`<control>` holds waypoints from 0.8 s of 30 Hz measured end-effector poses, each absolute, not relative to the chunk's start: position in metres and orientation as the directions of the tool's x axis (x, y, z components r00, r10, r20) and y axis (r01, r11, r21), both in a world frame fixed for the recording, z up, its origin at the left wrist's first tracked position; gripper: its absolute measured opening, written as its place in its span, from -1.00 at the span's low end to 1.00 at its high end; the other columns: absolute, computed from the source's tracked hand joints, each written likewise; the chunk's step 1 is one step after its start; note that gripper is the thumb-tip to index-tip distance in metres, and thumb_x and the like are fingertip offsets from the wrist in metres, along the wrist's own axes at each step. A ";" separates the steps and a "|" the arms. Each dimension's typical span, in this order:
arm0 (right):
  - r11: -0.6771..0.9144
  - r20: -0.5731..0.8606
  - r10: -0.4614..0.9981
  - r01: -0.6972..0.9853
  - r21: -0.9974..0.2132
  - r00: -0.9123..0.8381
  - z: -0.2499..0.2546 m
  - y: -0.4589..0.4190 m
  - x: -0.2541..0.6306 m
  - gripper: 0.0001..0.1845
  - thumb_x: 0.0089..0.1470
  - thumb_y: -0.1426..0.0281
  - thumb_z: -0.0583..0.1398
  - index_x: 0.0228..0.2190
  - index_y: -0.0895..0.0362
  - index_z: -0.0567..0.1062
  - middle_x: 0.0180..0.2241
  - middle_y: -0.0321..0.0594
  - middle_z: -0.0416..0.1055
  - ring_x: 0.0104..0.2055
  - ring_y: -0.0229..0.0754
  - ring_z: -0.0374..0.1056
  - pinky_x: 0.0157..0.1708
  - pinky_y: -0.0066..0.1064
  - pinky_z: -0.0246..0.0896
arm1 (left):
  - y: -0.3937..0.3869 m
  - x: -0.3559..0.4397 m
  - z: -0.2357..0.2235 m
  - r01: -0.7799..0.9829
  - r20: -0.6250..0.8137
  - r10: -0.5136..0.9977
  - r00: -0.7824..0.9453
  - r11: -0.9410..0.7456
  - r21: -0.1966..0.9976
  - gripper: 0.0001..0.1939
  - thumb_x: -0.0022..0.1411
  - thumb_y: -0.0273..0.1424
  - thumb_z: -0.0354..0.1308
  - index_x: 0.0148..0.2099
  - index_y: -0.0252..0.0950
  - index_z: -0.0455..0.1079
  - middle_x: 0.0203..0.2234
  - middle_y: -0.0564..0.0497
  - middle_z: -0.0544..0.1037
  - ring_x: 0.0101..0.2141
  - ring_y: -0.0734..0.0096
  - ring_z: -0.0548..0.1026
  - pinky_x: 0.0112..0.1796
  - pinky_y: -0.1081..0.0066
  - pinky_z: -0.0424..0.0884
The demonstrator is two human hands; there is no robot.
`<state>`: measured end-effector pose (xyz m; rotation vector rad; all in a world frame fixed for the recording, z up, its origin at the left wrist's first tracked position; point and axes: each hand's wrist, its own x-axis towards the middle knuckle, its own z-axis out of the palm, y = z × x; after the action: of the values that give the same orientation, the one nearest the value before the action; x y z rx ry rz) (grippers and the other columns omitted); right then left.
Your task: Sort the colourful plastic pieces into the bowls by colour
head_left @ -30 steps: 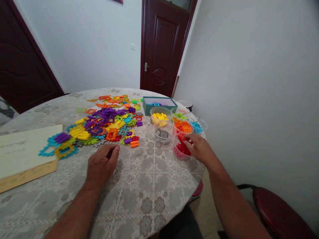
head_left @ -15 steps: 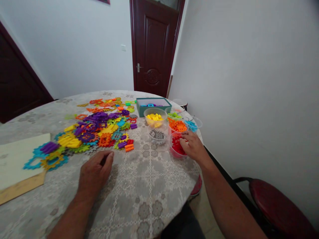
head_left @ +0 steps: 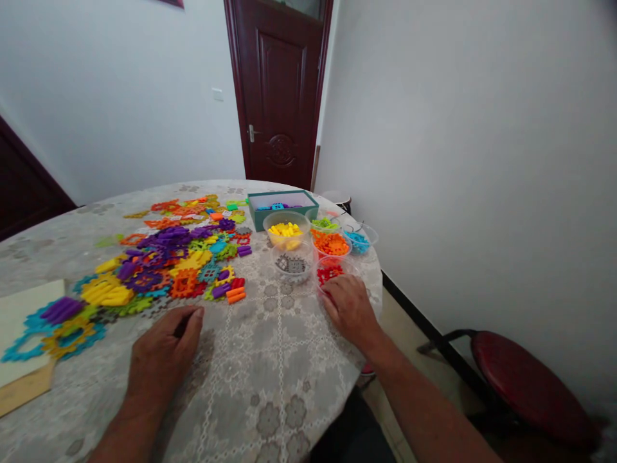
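My left hand (head_left: 166,344) rests on the tablecloth, its fingers curled in and the thumb laid along them. Nothing shows in it. It is just in front of a heap of colourful plastic gear pieces (head_left: 186,283). My right hand (head_left: 349,305) is palm down over the near side of a clear tub (head_left: 319,297) of red pieces (head_left: 330,272). Its fingers point left and bend at the tub's rim; their tips are hidden, so I cannot tell whether they grip anything.
Behind the red tub stand tubs of orange (head_left: 330,243), grey (head_left: 291,263), yellow (head_left: 285,230), green (head_left: 324,223) and blue pieces (head_left: 357,241). A teal box (head_left: 258,217) is farther back. Paper (head_left: 22,321) lies left; a red stool (head_left: 525,382) stands right.
My right hand has drawn back toward me from inside the red tub to its near side. My left hand keeps its curled pose on the table. The view has turned slightly right.
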<state>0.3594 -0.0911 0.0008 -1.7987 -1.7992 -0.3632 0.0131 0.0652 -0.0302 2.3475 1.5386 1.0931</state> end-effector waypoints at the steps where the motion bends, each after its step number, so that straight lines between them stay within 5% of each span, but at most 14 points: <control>1: 0.066 0.554 0.831 0.981 -0.182 0.047 0.000 -0.090 0.361 -0.90 0.32 0.40 0.21 -0.16 0.10 0.54 -0.14 -0.08 0.53 -0.01 0.04 0.36 0.11 -0.04 0.19 | 0.065 0.013 -0.030 0.744 0.495 0.841 0.218 -0.472 0.473 -0.65 0.38 -0.07 0.06 -0.13 -0.18 0.54 -0.21 -0.02 0.68 -0.24 0.20 0.63 -0.11 0.28 0.49; 9: 0.165 0.562 0.824 0.979 -0.120 -0.070 0.006 -0.096 0.373 -0.83 0.29 0.43 0.20 -0.09 0.11 0.53 -0.08 -0.05 0.53 0.02 0.06 0.36 0.10 0.00 0.22 | 0.060 0.014 -0.027 0.699 0.527 0.829 0.185 -0.488 0.522 -0.70 0.38 -0.13 0.09 -0.16 -0.20 0.54 -0.26 -0.02 0.67 -0.25 0.23 0.62 -0.15 0.31 0.47; 14: 0.289 0.661 0.745 0.936 -0.201 -0.088 0.017 -0.099 0.339 -0.73 0.27 0.42 0.21 0.00 0.10 0.51 -0.02 -0.02 0.50 0.08 0.07 0.38 0.16 0.04 0.27 | 0.055 0.018 -0.021 0.681 0.577 0.810 0.105 -0.481 0.552 -0.74 0.40 -0.23 0.07 -0.16 -0.24 0.53 -0.26 -0.04 0.66 -0.23 0.25 0.60 -0.12 0.31 0.47; 19: 0.429 0.476 0.843 0.848 -0.311 -0.251 0.033 -0.056 0.281 -0.65 0.31 0.51 0.11 0.08 0.11 0.49 0.05 -0.01 0.49 0.14 -0.01 0.39 0.19 -0.08 0.33 | 0.055 0.020 -0.023 0.662 0.589 0.802 0.106 -0.498 0.560 -0.79 0.39 -0.32 0.08 -0.12 -0.25 0.52 -0.23 -0.05 0.64 -0.20 0.25 0.59 -0.11 0.30 0.48; 24: 0.360 0.286 0.918 0.880 -0.310 -0.275 0.014 0.032 0.244 -0.64 0.28 0.54 0.10 0.06 0.19 0.51 0.05 0.08 0.46 0.12 -0.01 0.40 0.14 -0.17 0.31 | 0.055 0.019 -0.026 0.672 0.625 0.768 0.140 -0.537 0.509 -0.78 0.40 -0.40 0.05 -0.03 -0.27 0.50 -0.19 -0.10 0.62 -0.14 0.21 0.57 -0.04 0.24 0.48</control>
<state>0.2439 0.0320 0.0142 -1.5668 -2.2153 0.1254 0.0188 0.0554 -0.0261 2.2890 1.4528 1.3646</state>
